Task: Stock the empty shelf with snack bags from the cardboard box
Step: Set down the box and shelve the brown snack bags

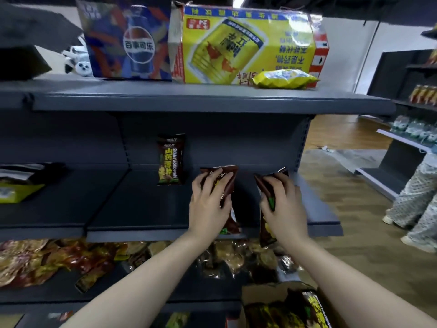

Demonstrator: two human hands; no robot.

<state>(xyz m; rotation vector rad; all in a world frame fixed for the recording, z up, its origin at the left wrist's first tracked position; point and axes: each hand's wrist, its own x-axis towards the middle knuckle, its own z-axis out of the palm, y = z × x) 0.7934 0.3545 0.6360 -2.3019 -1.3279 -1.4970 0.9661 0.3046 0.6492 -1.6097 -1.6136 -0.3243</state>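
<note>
One dark brown snack bag (171, 159) stands upright against the back panel of the grey middle shelf (142, 209). My left hand (209, 202) grips a second brown bag (228, 178) over the shelf, to the right of the standing one. My right hand (281, 204) grips a third brown bag (266, 230) near the shelf's right end, tilted, its lower end hanging past the front edge. The open cardboard box (260, 292) holding more such bags sits at the bottom right, below my right forearm.
The top shelf carries a blue cola carton (127, 41), a yellow drink carton (248, 46) and a yellow bag (283, 79). Several loose snack bags (71, 259) lie on the lower shelf. A person in patterned trousers (416, 200) stands on the wooden floor at right.
</note>
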